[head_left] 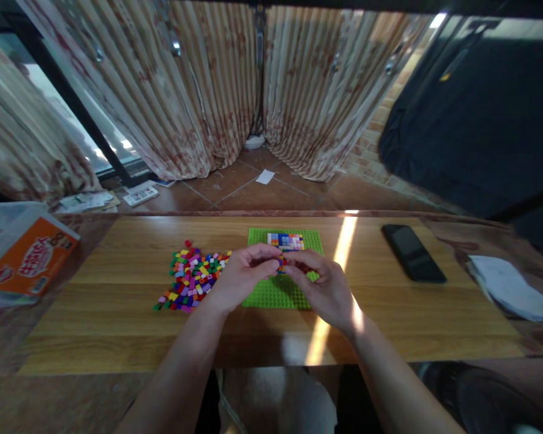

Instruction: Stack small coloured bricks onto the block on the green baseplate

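Note:
My left hand point(241, 276) and my right hand point(323, 288) meet over a green studded baseplate point(276, 296). Small coloured toy bricks point(281, 264) show between the fingertips of both hands, which are pinched together around them; their exact number and shape are too small to make out. Behind the fingers, a block of white, blue, orange and pink bricks point(286, 241) sits on the far part of the baseplate. Left of my left hand lies a loose pile of many-coloured bricks point(194, 280), partly covered by that hand.
The wooden table point(117, 313) carries a black phone point(413, 253) at the right. Papers point(516, 286) lie beyond its right edge, and a clear plastic box with an orange label point(31, 256) stands at the left. Patterned curtains point(208, 90) hang behind.

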`<state>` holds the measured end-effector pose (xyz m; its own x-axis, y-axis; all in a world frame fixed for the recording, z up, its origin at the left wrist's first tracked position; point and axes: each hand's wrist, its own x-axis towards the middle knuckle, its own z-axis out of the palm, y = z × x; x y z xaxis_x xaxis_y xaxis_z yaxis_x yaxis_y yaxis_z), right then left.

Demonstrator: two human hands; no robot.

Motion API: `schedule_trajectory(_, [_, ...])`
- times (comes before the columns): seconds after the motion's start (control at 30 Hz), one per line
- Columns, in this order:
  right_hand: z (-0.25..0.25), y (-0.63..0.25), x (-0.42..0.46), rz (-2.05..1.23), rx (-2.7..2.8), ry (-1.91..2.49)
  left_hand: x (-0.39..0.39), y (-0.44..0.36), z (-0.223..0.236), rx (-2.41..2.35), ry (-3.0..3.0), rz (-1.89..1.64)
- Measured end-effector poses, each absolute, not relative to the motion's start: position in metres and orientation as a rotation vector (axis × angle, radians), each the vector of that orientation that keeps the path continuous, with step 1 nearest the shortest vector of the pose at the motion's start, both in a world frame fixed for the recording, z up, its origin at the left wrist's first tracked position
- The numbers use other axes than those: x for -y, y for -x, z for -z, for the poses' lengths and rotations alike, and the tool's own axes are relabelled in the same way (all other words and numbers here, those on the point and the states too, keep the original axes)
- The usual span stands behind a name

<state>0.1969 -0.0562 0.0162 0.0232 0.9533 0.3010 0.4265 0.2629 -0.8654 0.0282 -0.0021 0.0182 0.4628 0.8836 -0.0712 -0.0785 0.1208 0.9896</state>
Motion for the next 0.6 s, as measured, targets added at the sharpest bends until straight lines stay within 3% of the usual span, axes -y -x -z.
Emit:
schedule_trajectory(0.33, [-0.016,-0.205,0.056,-0.739,1.587,1.263,0.004,-0.031,-0.017,-0.806,-1.247,-0.763])
schedule_trajectory(0.6, [-0.002,-0.248,0.049,-0.894,1.172,1.432,-0.005,-0.026,-0.021,-0.999,-1.237,-0.879])
